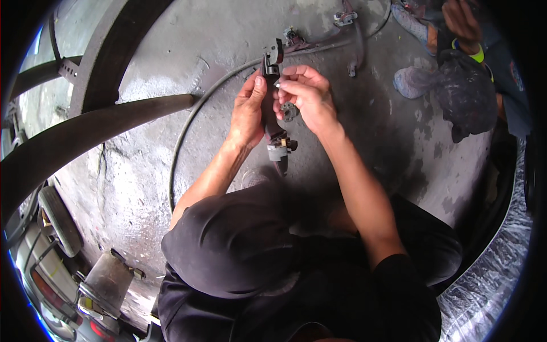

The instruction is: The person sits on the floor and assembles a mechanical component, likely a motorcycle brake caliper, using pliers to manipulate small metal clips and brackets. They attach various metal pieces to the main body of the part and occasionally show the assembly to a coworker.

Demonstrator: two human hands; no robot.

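My left hand (249, 108) is closed around a long dark bracket-like part (270, 117), its thumb lying along the side. A black clip-like piece (276, 52) stands up at its far end. At the near end are a grey collar (277, 153) and a small brass-coloured piece (292, 145). Beside it, my right hand (310, 97) pinches a tiny pale piece (277, 83) between thumb and forefinger, close to the bracket-like part. A round grey notched piece (289, 112) sits against the lower fingers of that same hand.
A grey hose (196, 108) curves over the concrete floor. Similar dark parts (345, 19) lie beyond my hands. Another person (467, 94) crouches at far right. Large curved dark pieces (122, 117) reach in from the left; plastic sheeting (490, 285) lies at near right.
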